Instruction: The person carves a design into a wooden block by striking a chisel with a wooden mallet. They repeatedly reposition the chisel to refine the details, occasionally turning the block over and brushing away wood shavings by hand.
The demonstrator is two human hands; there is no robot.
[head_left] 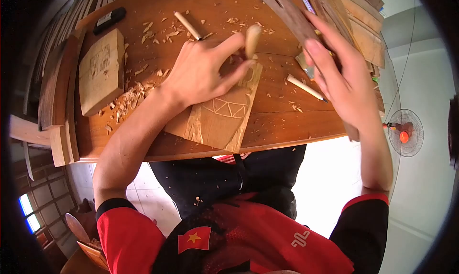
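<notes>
My left hand [203,69] is closed around a tool with a light wooden handle [253,37], whose lower end is hidden by my fingers. Beneath that hand lies a wooden board [217,126] with carved triangle lines, near the table's front edge. To the right, my right hand [342,78] is wrapped round a long dark wooden piece [291,16], which slants from the top of the view down past the palm. A light-handled tool [305,87] lies on the table between my hands, and another [187,25] lies beyond my left hand.
A thick wooden block [102,73] and a black object [109,20] are on the left of the table [277,126]. Wood shavings [136,97] are scattered about. Stacked planks [366,35] stand at the back right, more strips at the left. A fan [405,133] is at the far right.
</notes>
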